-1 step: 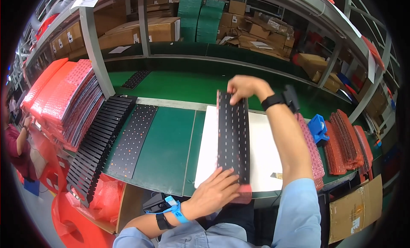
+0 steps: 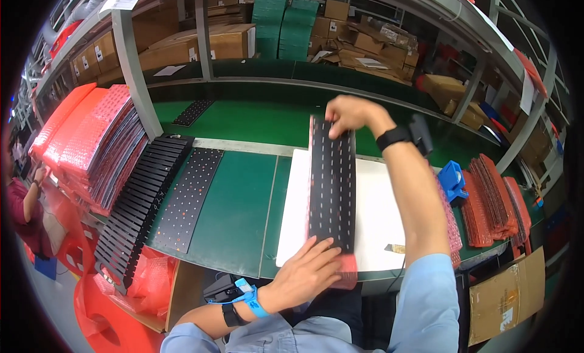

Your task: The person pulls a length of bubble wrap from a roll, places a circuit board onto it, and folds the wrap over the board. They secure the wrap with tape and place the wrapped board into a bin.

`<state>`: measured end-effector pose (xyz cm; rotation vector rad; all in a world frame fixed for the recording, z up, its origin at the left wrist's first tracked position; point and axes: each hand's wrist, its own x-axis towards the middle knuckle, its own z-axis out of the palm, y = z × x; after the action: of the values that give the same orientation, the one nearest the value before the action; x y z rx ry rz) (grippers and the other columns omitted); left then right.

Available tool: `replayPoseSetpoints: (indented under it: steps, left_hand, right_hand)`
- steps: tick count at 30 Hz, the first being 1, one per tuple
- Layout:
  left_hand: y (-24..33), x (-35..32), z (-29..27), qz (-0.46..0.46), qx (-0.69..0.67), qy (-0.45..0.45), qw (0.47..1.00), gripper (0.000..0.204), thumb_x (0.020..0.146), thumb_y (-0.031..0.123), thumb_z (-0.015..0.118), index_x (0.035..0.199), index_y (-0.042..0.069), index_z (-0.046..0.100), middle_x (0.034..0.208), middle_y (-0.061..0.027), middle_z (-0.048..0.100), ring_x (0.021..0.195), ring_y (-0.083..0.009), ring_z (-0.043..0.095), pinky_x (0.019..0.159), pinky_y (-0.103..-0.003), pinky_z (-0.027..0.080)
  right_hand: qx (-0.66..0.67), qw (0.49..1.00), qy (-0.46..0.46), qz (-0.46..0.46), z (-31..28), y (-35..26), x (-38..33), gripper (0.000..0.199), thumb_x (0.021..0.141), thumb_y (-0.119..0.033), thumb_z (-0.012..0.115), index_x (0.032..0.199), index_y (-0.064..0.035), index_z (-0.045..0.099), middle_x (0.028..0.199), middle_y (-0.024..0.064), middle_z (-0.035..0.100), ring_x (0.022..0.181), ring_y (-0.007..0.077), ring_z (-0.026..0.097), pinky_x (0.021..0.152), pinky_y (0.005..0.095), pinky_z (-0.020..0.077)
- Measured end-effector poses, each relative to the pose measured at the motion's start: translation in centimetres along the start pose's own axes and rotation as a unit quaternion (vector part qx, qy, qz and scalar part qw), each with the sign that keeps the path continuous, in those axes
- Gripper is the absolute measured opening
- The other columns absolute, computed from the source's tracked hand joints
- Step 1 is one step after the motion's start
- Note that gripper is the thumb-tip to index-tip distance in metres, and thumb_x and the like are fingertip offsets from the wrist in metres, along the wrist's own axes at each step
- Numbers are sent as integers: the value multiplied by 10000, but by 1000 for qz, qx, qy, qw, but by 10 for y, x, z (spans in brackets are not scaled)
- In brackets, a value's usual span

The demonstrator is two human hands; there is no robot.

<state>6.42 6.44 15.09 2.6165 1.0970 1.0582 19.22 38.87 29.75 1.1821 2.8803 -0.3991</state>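
Observation:
A long black circuit board (image 2: 332, 182) with rows of small white marks stands lengthwise in front of me. My right hand (image 2: 351, 117) pinches its far end. Fingers outstretched, my left hand (image 2: 309, 269) lies flat at the near end, touching the board and the pink bubble wrap (image 2: 347, 274) beneath it. More of this pink wrap shows along the board's left edge. Under everything is a white sheet (image 2: 377, 213). Farther left, a second dark board (image 2: 193, 198) with pale dots lies beside a black slotted rack (image 2: 146, 201).
Tall stacks of pink-wrapped boards (image 2: 91, 140) stand at far left. On the right are a blue tape dispenser (image 2: 451, 181), pink-wrapped packs (image 2: 486, 201) and a cardboard box (image 2: 506, 298). A small dark board (image 2: 193, 112) lies beyond the green table (image 2: 240, 213). Another person's arm (image 2: 31, 195) shows at far left.
My right hand has risen slightly away from me with the board's far end. The board has slid a little the same way, baring more pink wrap beside my left hand.

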Motion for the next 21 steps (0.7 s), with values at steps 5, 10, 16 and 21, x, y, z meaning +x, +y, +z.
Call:
replayPoseSetpoints:
  steps: [5,10,16,21]
  left_hand:
    - [0,3,8,-11,4,-9,1000,259,847,133,646,1080,24,663,1188,-119,631,1180,-306,561,991,-400,468]
    - [-2,-5,7,-11,0,-3,1000,267,799,71,618,1057,1,641,1167,-133,604,1165,-321,540,994,-387,451]
    - [9,-26,12,34,-49,-23,998,340,774,53,654,1109,-7,652,1177,-139,626,1142,-314,576,962,-389,495]
    - [10,-40,10,48,-88,-7,995,375,750,10,685,1124,-9,663,1174,-139,643,1115,-309,612,950,-395,518]
  right_hand:
    - [-98,948,301,-22,-75,-48,-67,382,685,-139,829,960,0,604,932,147,675,907,324,651,757,399,509]
    - [-244,844,441,-183,-11,-129,-142,240,688,-100,713,853,-67,542,745,102,567,732,310,601,639,404,482]
    - [-179,934,274,-139,158,-134,-193,210,675,-153,653,850,-112,544,829,57,472,732,224,540,531,344,452]
    - [-114,942,299,-101,185,-125,-183,266,713,-245,708,873,-102,549,836,69,473,760,230,534,568,348,441]
